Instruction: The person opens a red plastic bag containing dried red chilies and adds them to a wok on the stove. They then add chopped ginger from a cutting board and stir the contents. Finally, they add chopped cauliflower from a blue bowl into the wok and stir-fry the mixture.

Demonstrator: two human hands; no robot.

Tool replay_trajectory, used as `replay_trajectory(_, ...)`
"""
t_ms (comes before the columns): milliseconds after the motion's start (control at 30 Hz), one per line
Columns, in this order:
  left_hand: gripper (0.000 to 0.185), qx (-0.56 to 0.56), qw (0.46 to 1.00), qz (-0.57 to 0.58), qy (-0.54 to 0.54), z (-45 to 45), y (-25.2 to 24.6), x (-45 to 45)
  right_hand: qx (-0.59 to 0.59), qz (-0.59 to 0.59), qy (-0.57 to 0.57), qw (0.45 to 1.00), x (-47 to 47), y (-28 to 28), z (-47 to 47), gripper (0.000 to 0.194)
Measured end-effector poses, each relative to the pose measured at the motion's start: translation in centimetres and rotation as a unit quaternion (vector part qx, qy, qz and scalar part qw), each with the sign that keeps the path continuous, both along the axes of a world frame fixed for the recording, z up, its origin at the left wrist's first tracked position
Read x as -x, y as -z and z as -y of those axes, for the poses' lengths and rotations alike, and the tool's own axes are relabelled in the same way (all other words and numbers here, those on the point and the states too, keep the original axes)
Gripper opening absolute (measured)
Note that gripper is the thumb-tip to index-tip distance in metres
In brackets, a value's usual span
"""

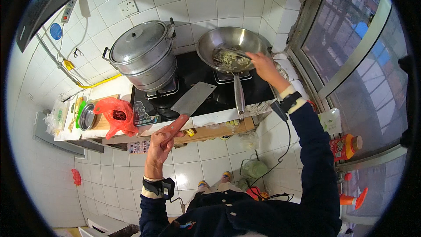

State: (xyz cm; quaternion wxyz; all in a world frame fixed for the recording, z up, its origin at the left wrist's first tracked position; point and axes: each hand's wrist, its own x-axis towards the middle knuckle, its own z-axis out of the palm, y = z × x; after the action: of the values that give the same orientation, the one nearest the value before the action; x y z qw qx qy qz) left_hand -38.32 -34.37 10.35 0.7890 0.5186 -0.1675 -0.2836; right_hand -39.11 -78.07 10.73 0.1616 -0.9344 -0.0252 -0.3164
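My left hand (160,147) grips the red-brown handle of a cleaver (194,98), whose broad blade is held up before the front part of the stove. My right hand (264,67) is closed on the dark handle of a utensil whose far end reaches into the steel wok (210,44). Pale chopped food (230,57) lies in the bottom of the wok, partly under the utensil; what food it is I cannot tell. The wok sits over the right burner of the black glass gas stove (187,69), its long handle pointing towards me.
A lidded steamer pot (144,56) stands on the left burner. Left of the stove are a red plastic bag (126,105) with dark red contents, a cutting board (102,118) and a metal bowl (87,117). Jars stand by the window at right. A cable hangs from my right wrist.
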Motion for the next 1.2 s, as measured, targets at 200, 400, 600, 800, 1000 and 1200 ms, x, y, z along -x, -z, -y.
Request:
replay_trajectory(200,0.060,-0.014,1.000,0.009,0.005,-0.1,0.0,0.2,0.036,-0.046,0.036,0.998,0.7,-1.4,0.3,0.031)
replay_trajectory(400,0.052,-0.011,0.999,-0.035,-0.007,0.1,1.0,0.1,-0.054,0.008,0.167,0.984,1.8,-0.6,3.7,0.026)
replay_trajectory(600,0.045,-0.019,0.996,-0.086,0.021,0.1,1.7,-0.5,-0.086,-0.007,0.111,0.990,2.4,-0.6,2.0,0.025)
replay_trajectory(800,0.041,0.000,0.998,-0.061,0.025,0.0,2.1,-0.5,0.003,-0.064,0.076,0.995,9.6,-4.1,-2.5,0.025)
replay_trajectory(1000,0.054,0.004,0.998,-0.043,0.049,-0.6,2.5,-0.6,-0.037,-0.130,0.077,0.988,8.1,-0.7,-5.2,0.032)
replay_trajectory(1200,0.056,0.005,0.999,0.008,0.036,-2.4,1.9,0.5,-0.091,-0.165,0.086,0.978,6.2,2.8,-5.0,0.042)
